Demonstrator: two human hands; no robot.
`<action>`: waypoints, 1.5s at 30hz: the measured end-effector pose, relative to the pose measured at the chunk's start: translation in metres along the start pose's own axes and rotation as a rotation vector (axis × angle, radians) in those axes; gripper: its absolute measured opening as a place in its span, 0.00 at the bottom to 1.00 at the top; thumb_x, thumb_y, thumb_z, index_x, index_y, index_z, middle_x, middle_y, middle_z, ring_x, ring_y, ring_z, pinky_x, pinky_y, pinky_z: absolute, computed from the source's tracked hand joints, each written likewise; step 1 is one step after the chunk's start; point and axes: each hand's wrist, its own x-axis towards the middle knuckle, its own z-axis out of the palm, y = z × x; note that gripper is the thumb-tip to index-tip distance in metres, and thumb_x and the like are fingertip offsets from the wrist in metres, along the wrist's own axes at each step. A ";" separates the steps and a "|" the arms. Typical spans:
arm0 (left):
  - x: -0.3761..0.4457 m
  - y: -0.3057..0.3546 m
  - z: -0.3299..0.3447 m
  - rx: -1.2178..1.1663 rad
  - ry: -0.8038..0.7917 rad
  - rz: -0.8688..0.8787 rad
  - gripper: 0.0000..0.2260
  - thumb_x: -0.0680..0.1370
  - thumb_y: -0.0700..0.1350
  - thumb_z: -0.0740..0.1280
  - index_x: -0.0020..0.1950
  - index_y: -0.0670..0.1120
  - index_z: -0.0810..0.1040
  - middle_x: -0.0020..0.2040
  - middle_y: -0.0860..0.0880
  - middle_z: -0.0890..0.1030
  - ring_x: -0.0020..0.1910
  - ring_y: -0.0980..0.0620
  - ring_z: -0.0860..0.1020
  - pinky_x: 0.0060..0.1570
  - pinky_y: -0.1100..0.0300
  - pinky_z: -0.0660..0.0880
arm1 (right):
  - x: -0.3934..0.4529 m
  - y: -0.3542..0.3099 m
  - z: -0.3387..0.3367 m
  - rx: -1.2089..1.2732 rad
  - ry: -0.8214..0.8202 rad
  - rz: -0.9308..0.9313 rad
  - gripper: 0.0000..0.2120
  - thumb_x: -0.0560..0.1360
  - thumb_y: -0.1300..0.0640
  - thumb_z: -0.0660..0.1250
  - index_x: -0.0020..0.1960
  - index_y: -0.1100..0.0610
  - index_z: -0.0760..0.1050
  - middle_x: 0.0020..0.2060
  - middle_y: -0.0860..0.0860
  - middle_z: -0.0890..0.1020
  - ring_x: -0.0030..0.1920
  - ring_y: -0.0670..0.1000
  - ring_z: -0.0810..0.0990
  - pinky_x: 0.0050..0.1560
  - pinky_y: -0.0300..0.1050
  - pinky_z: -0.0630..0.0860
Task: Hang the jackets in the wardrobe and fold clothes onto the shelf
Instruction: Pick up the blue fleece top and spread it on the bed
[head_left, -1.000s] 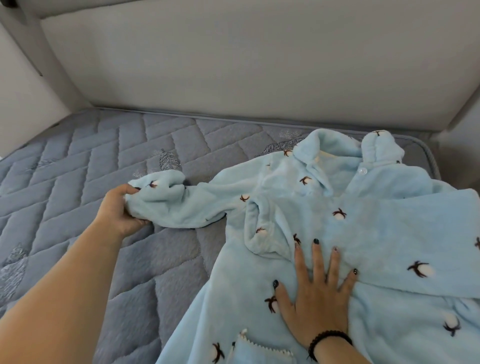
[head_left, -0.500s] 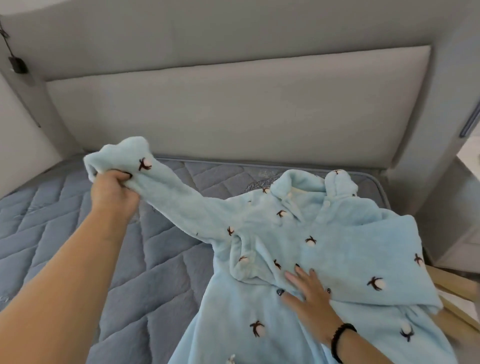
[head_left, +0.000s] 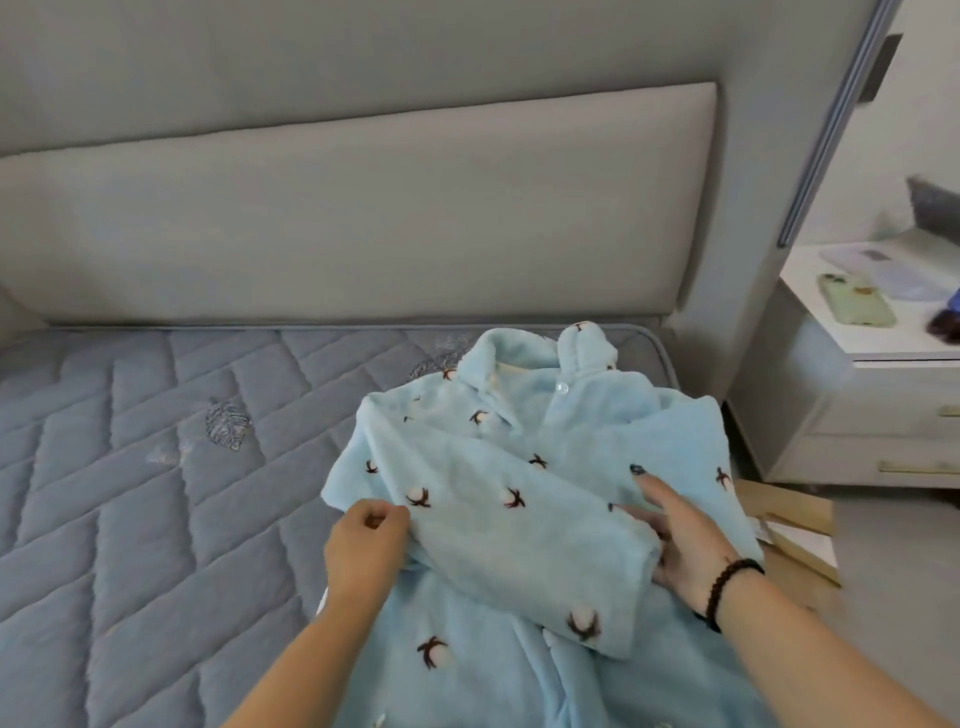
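A light blue fleece pyjama top (head_left: 498, 457) with a cotton-flower print lies front up on the grey quilted mattress (head_left: 130, 493), collar toward the headboard. Both sleeves are folded across its chest. My left hand (head_left: 366, 545) grips the lower edge of the folded-over left sleeve with curled fingers. Resting at the sleeve's right end is my right hand (head_left: 675, 540), which wears a dark bead bracelet; its forefinger lies straight on the fabric and its other fingers are tucked under the sleeve end.
A padded grey headboard (head_left: 363, 208) rises behind the mattress. A white bedside cabinet (head_left: 872, 395) stands to the right with a green phone (head_left: 854, 306) on top. Wooden pieces (head_left: 789, 519) lie on the floor beside the bed.
My left hand has carried the left sleeve from out over the mattress across onto the chest of the top. My right hand has shifted right to the sleeve end. The view has panned right.
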 end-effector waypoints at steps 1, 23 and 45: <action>0.002 -0.007 -0.001 -0.005 0.045 -0.041 0.11 0.75 0.41 0.67 0.33 0.41 0.72 0.30 0.50 0.75 0.30 0.48 0.72 0.34 0.57 0.68 | 0.001 0.001 0.002 -0.148 0.001 -0.032 0.34 0.62 0.44 0.77 0.62 0.58 0.74 0.51 0.55 0.84 0.51 0.56 0.82 0.53 0.53 0.78; 0.040 0.061 0.017 0.337 0.091 0.438 0.16 0.74 0.40 0.68 0.32 0.42 0.63 0.27 0.45 0.70 0.28 0.45 0.69 0.31 0.57 0.65 | 0.055 -0.062 -0.025 -1.409 0.298 -0.498 0.39 0.68 0.56 0.70 0.74 0.47 0.56 0.73 0.52 0.54 0.72 0.56 0.55 0.70 0.51 0.58; 0.179 0.042 0.186 0.583 -0.053 0.697 0.14 0.80 0.46 0.58 0.63 0.42 0.70 0.61 0.41 0.76 0.60 0.40 0.72 0.59 0.46 0.66 | 0.209 -0.148 0.076 -2.501 -0.171 -0.850 0.31 0.72 0.62 0.65 0.72 0.45 0.61 0.65 0.53 0.69 0.69 0.59 0.61 0.71 0.68 0.48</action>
